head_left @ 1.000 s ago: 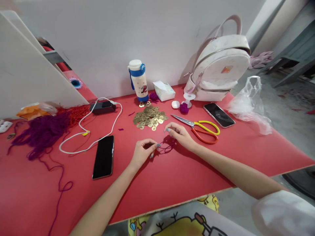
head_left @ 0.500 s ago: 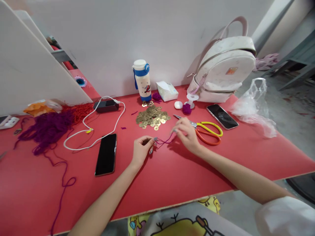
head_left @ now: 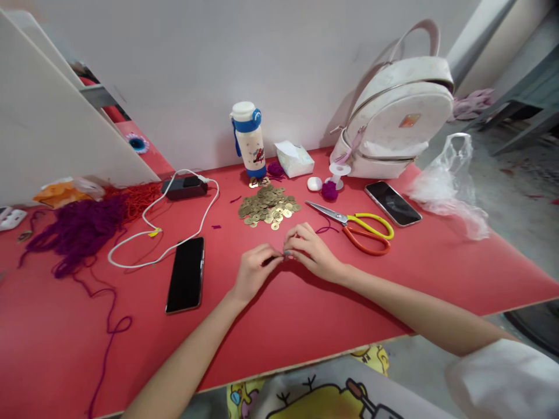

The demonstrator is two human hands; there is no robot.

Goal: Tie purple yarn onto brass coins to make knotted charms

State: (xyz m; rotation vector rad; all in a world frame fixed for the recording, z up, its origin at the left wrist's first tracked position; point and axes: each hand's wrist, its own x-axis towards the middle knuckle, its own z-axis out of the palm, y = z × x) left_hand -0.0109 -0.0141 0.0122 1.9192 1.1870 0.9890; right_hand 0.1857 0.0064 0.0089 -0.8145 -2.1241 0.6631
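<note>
My left hand (head_left: 257, 270) and my right hand (head_left: 312, 253) meet fingertip to fingertip just above the table, in front of a heap of brass coins with holes (head_left: 268, 205). Both are closed in a pinch on a thin purple cord, most of it hidden by the fingers. A loop of the purple cord (head_left: 326, 228) shows beyond my right hand. Something dark lies inside my left fingers; I cannot make out what. Scissors with yellow and orange handles (head_left: 365, 228) lie right of my right hand, blades partly open.
On the red table (head_left: 244, 349) lie a black phone (head_left: 186, 276), another phone (head_left: 393, 203), a white cable (head_left: 131, 265) and purple yarn (head_left: 82, 230). Behind the coins stand a bottle (head_left: 250, 142), a tissue pack (head_left: 294, 160), a spool (head_left: 339, 174) and a white backpack (head_left: 397, 122).
My right hand has moved left, from near the scissors' blades to my left hand. The cord stretched between them is now mostly hidden, and a loop of it shows near the scissors.
</note>
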